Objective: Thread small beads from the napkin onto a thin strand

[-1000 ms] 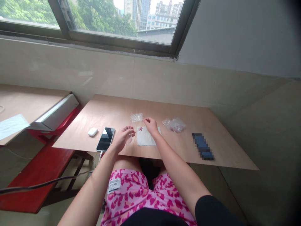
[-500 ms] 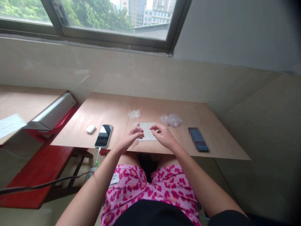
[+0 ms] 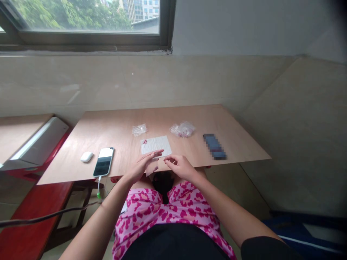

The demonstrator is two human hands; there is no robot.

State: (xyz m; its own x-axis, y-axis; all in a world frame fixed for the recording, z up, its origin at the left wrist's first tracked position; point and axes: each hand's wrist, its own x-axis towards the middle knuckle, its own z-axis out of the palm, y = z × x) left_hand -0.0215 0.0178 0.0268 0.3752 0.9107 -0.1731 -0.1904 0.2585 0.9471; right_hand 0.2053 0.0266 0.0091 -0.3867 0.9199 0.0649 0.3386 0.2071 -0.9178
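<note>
Over the front edge of the table, my left hand [image 3: 142,165] has its thumb against its outstretched fingers, and a small clear plastic bag [image 3: 151,167] hangs from it. Just to the right is my right hand [image 3: 181,167], its fingers curled towards the thumb; whatever lies between those fingertips is too small to make out. Beyond both hands lies a white sheet [image 3: 159,143], with a few tiny red pieces [image 3: 145,141] near its far left corner. Behind it are a flat stack of clear bags [image 3: 139,130] and a heap of filled clear bags [image 3: 183,129] showing red bits.
A charging phone [image 3: 104,161] and a white earbud case [image 3: 86,156] lie on the left of the table [image 3: 235,144]. To the right lies a dark, pixelated phone-like object [image 3: 215,146]. A red bench [image 3: 29,213] and a dark cable [image 3: 54,213] are at lower left.
My view has turned to the right. Both hands have drawn back towards me, off the white sheet, and the clear bag now hangs below my left hand.
</note>
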